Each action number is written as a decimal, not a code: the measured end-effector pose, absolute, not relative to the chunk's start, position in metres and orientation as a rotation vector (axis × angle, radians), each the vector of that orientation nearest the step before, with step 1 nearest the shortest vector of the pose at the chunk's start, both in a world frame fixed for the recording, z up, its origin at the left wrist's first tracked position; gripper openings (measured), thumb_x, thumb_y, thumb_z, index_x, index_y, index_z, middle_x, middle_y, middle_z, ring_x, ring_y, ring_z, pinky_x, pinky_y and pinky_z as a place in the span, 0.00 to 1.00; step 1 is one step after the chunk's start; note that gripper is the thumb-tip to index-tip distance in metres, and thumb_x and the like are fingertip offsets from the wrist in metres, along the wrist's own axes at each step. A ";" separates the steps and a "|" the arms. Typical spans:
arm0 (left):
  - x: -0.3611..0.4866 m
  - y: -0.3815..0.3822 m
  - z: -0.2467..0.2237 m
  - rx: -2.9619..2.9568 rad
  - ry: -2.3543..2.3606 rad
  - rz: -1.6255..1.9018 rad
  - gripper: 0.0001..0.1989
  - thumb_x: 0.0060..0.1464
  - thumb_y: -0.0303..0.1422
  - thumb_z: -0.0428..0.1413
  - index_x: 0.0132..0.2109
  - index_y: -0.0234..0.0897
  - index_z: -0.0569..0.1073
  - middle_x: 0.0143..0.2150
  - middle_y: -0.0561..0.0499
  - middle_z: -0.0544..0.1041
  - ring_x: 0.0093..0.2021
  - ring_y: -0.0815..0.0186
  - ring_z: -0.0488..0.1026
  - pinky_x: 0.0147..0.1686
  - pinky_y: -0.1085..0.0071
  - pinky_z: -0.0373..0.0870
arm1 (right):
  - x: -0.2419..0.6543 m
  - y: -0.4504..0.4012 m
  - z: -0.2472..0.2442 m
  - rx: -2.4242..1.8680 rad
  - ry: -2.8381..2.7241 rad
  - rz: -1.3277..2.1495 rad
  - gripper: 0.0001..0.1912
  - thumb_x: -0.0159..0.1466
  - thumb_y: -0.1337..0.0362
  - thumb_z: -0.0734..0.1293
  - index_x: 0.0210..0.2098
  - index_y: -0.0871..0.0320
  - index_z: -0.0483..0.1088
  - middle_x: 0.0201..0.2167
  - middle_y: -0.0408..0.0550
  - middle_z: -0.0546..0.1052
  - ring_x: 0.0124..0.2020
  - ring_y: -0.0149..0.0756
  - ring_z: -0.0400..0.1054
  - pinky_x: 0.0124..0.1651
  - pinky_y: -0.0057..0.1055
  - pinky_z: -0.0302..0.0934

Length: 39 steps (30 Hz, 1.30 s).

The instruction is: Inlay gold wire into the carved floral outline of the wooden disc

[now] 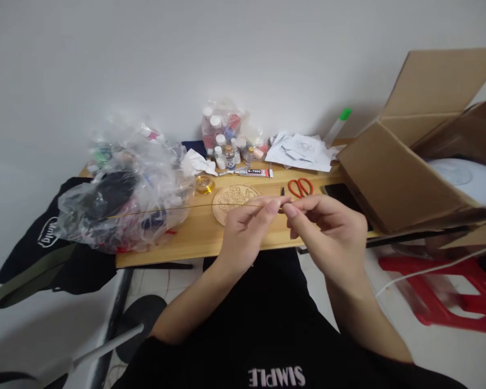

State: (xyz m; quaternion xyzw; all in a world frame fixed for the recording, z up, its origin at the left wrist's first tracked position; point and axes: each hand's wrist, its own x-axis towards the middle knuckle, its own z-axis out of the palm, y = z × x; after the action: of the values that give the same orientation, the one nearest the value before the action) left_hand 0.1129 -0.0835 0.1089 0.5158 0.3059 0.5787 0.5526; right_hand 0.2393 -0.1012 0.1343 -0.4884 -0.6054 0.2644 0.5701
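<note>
My left hand (247, 232) and my right hand (330, 232) meet fingertip to fingertip above the front of the wooden table. A thin gold wire (186, 207) runs out leftward from the left hand's pinch, its free end hanging over the plastic bags. The right thumb and forefinger pinch the wire's near end, where a small dark and golden bit shows, too small to name. Behind the left hand lies a round wooden disc (227, 201) with a carved pattern, partly covered. Red-handled scissors (301, 188) lie beyond the right hand.
A spool of gold wire (204, 185), a B-7000 glue tube (259, 173), small bottles (230, 158) and papers (302, 151) lie toward the wall. Clear plastic bags (157, 178) fill the left side. An open cardboard box (376, 173) stands right, beside a dark phone (344, 195).
</note>
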 end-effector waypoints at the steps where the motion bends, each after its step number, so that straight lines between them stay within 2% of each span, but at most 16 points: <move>1: 0.116 -0.084 0.109 1.222 0.738 1.368 0.12 0.61 0.41 0.55 0.39 0.43 0.81 0.44 0.49 0.80 0.47 0.65 0.76 0.53 0.66 0.68 | 0.239 -0.102 0.135 -1.156 -1.425 0.609 0.05 0.59 0.64 0.70 0.28 0.59 0.74 0.24 0.42 0.76 0.20 0.24 0.64 0.21 0.23 0.60; 7: 0.122 -0.078 0.108 1.098 0.734 1.291 0.12 0.63 0.39 0.53 0.43 0.44 0.80 0.47 0.49 0.80 0.52 0.61 0.74 0.58 0.60 0.67 | 0.248 -0.096 0.130 -1.155 -1.399 0.738 0.04 0.62 0.67 0.67 0.30 0.58 0.73 0.23 0.40 0.74 0.22 0.24 0.63 0.25 0.24 0.60; 15: 0.130 -0.054 0.106 1.140 0.856 1.322 0.10 0.63 0.34 0.53 0.41 0.45 0.81 0.43 0.53 0.81 0.47 0.65 0.76 0.52 0.66 0.71 | 0.253 -0.071 0.122 -1.187 -1.356 0.859 0.03 0.61 0.67 0.67 0.30 0.57 0.73 0.26 0.40 0.74 0.22 0.24 0.63 0.25 0.24 0.61; 21: 0.134 -0.037 0.101 1.155 0.952 1.277 0.09 0.61 0.36 0.55 0.39 0.44 0.81 0.42 0.51 0.81 0.47 0.63 0.77 0.52 0.63 0.71 | 0.257 -0.050 0.115 -1.234 -1.324 0.894 0.06 0.61 0.66 0.67 0.28 0.58 0.73 0.21 0.40 0.72 0.20 0.25 0.63 0.23 0.23 0.60; 24: 0.134 -0.032 0.099 1.189 0.981 1.270 0.06 0.58 0.33 0.58 0.39 0.45 0.81 0.43 0.53 0.81 0.47 0.64 0.76 0.51 0.63 0.72 | 0.257 -0.043 0.109 -1.230 -1.290 0.945 0.06 0.61 0.66 0.67 0.28 0.59 0.73 0.20 0.40 0.72 0.20 0.24 0.63 0.23 0.23 0.60; 33: 0.135 -0.027 0.096 1.219 1.094 1.318 0.05 0.54 0.29 0.61 0.38 0.44 0.80 0.40 0.54 0.81 0.43 0.66 0.77 0.49 0.66 0.72 | 0.258 -0.036 0.100 -1.214 -1.210 1.016 0.05 0.61 0.67 0.68 0.28 0.59 0.73 0.19 0.39 0.72 0.19 0.23 0.64 0.22 0.21 0.61; 39: 0.138 -0.023 0.096 1.305 1.148 1.418 0.04 0.52 0.26 0.62 0.33 0.41 0.79 0.33 0.53 0.80 0.37 0.66 0.77 0.44 0.66 0.73 | 0.260 -0.036 0.098 -1.202 -1.197 1.021 0.05 0.61 0.67 0.68 0.29 0.59 0.73 0.20 0.39 0.72 0.19 0.23 0.64 0.22 0.21 0.60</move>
State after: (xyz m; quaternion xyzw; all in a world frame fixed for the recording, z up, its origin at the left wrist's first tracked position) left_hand 0.1382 -0.0228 0.0963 0.5241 0.4609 0.5695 0.4342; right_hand 0.2602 -0.0359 0.0981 -0.5077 -0.5053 0.4309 0.5488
